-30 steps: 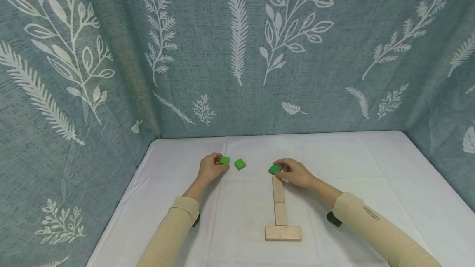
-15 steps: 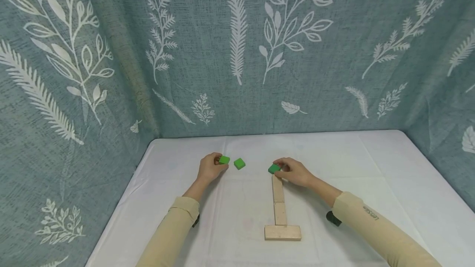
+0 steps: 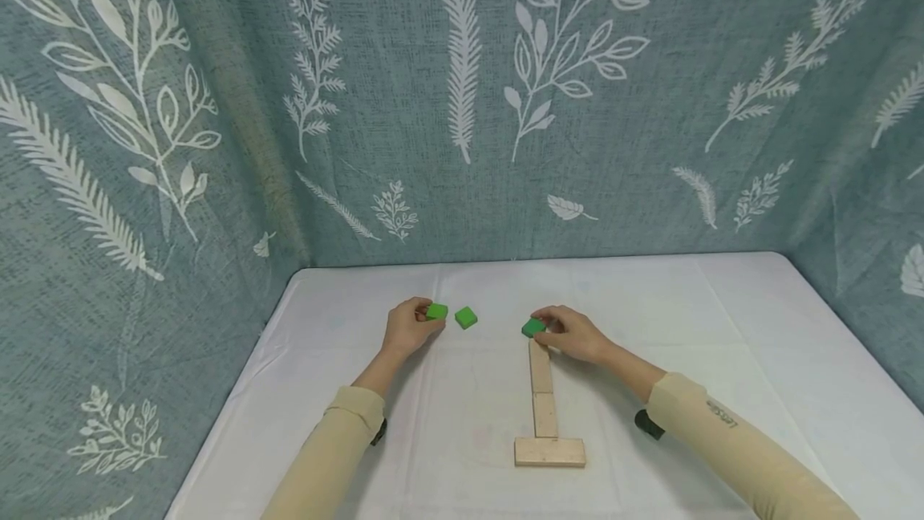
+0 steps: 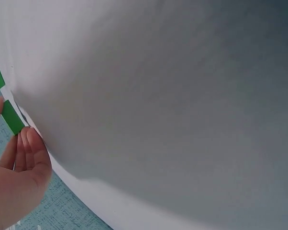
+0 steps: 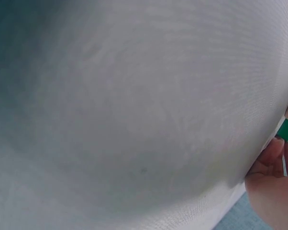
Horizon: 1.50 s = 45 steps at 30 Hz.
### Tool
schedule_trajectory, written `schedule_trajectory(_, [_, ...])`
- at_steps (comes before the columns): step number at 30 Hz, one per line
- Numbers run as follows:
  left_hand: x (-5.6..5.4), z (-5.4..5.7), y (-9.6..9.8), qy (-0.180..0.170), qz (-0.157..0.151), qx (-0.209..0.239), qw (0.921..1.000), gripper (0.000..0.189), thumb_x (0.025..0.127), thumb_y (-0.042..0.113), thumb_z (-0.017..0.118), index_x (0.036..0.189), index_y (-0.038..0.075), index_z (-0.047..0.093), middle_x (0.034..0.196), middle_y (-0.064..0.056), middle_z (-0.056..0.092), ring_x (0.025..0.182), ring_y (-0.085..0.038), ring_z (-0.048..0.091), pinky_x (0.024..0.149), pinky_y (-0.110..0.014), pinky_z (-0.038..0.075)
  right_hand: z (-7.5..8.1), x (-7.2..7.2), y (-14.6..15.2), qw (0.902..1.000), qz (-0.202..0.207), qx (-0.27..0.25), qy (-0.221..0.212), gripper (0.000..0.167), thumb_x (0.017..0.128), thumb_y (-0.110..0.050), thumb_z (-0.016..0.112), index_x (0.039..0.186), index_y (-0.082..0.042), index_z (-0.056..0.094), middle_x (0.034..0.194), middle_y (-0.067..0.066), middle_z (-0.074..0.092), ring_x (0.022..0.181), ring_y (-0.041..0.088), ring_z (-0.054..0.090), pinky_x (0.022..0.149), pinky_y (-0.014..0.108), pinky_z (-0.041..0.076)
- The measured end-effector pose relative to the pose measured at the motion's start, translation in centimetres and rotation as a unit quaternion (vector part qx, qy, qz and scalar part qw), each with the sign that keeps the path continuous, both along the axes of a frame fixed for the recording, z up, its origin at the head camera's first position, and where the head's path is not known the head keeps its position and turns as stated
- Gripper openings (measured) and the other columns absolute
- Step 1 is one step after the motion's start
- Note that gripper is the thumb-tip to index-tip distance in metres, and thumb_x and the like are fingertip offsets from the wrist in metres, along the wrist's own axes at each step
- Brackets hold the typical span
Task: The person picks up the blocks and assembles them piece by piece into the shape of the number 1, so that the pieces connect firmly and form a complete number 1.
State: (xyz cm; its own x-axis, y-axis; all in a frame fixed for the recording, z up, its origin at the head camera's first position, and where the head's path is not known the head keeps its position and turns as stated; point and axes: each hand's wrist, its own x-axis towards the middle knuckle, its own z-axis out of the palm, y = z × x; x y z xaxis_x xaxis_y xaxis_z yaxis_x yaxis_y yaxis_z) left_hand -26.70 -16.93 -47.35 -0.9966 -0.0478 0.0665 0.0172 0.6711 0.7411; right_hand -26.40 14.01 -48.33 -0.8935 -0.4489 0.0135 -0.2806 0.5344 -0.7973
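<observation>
In the head view my left hand [image 3: 409, 329] pinches a light green square block [image 3: 436, 311] between thumb and fingers, low over the table. A second light green block [image 3: 466, 317] lies just right of it, apart from the hand. My right hand [image 3: 573, 334] pinches a darker green block [image 3: 533, 327] at the far end of a row of wooden blocks. That row has two narrow wooden blocks [image 3: 541, 367] end to end, with a wider wooden block [image 3: 550, 452] lying crosswise at the near end. The left wrist view shows the held green block [image 4: 12, 118] in the fingertips.
A white cloth covers the table [image 3: 462, 392]. Behind and at both sides hangs a blue-green curtain [image 3: 404, 103] with white leaf prints, close to the table's far edge. A dark wrist device [image 3: 649, 424] shows below the right sleeve.
</observation>
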Motion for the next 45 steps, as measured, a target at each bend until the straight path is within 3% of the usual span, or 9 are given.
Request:
schedule_trajectory(12, [0.9, 0.3, 0.7, 0.014, -0.015, 0.025, 0.9995, 0.044, 0.082, 0.011, 0.077, 0.118, -0.008, 0.063, 0.098, -0.016, 0.065, 0.087, -0.024, 0.059, 0.075, -0.036, 0.05, 0.2, 0.2, -0.1, 1.0, 0.002, 0.004, -0.001, 0.039, 0.094, -0.018, 0.064, 0.128, 0.001, 0.057, 0.11, 0.011, 0.059, 0.087, 0.018, 0.051, 0.068, 0.031, 0.046])
schedule_trajectory(19, [1.2, 0.5, 1.3, 0.005, -0.015, 0.031, 0.9994, 0.044, 0.082, 0.014, 0.078, 0.12, -0.003, 0.064, 0.103, -0.015, 0.066, 0.093, -0.025, 0.061, 0.078, -0.038, 0.051, 0.1, 0.0, 0.0, 1.0, 0.003, 0.003, -0.001, 0.04, 0.094, -0.018, 0.065, 0.129, 0.0, 0.057, 0.109, 0.011, 0.058, 0.084, 0.017, 0.051, 0.064, 0.03, 0.045])
schedule_trajectory(30, [1.8, 1.1, 2.2, 0.004, -0.039, 0.053, 0.9978, 0.044, 0.081, 0.014, 0.078, 0.119, -0.002, 0.065, 0.105, -0.013, 0.066, 0.094, -0.026, 0.061, 0.079, -0.037, 0.051, -0.1, -0.1, 0.1, 1.0, 0.009, -0.001, 0.005, 0.04, 0.095, -0.018, 0.064, 0.129, 0.001, 0.057, 0.11, 0.012, 0.058, 0.083, 0.017, 0.051, 0.064, 0.03, 0.045])
schedule_trajectory(38, [2.5, 1.3, 3.3, -0.006, -0.053, 0.056, 0.997, 0.044, 0.081, 0.016, 0.079, 0.119, 0.0, 0.065, 0.102, -0.01, 0.066, 0.091, -0.022, 0.06, 0.071, -0.032, 0.05, -0.2, -0.1, 0.0, 1.0, 0.007, 0.001, 0.004, 0.04, 0.095, -0.018, 0.064, 0.129, 0.0, 0.057, 0.11, 0.011, 0.058, 0.082, 0.017, 0.05, 0.063, 0.029, 0.045])
schedule_trajectory(45, [2.8, 1.5, 4.5, -0.01, -0.066, 0.064, 0.9957, 0.045, 0.08, 0.017, 0.08, 0.12, 0.001, 0.066, 0.103, -0.009, 0.066, 0.091, -0.021, 0.059, 0.072, -0.032, 0.049, -0.1, -0.1, 0.0, 0.9999, 0.009, 0.002, 0.007, 0.04, 0.095, -0.018, 0.064, 0.129, 0.001, 0.057, 0.11, 0.011, 0.058, 0.082, 0.017, 0.05, 0.063, 0.029, 0.044])
